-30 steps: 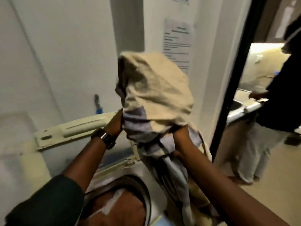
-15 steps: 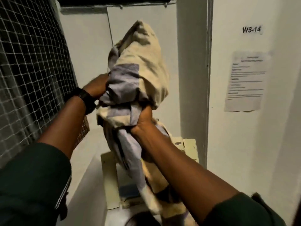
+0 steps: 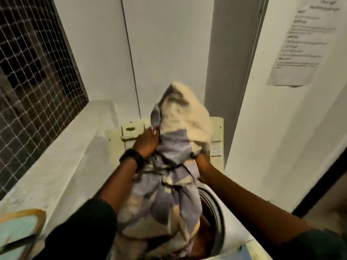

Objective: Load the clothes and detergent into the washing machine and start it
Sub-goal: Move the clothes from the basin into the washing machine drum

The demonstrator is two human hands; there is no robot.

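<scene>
A big bundle of cream and grey-purple cloth [image 3: 174,166] hangs over the drum opening [image 3: 214,209] of a white top-loading washing machine [image 3: 238,239]. Its lower end reaches down into the drum, where reddish-brown clothes [image 3: 204,231] lie. My left hand [image 3: 146,141], with a black watch on the wrist, grips the bundle's left side near the top. My right hand [image 3: 202,160] grips it from the right, mostly hidden behind the cloth. The raised lid [image 3: 131,130] stands behind the bundle. No detergent is in view.
A wire-mesh window [image 3: 33,76] fills the left wall above a pale ledge [image 3: 62,156]. A printed notice [image 3: 300,42] hangs on the right wall. A turquoise thing with a tan frame [image 3: 18,229] lies at the bottom left. A dark doorway edge [image 3: 323,186] runs at the right.
The bundle has come down from chest height toward the drum, and its lower end now sits inside the opening. Both hands keep their grip. The view has tilted down.
</scene>
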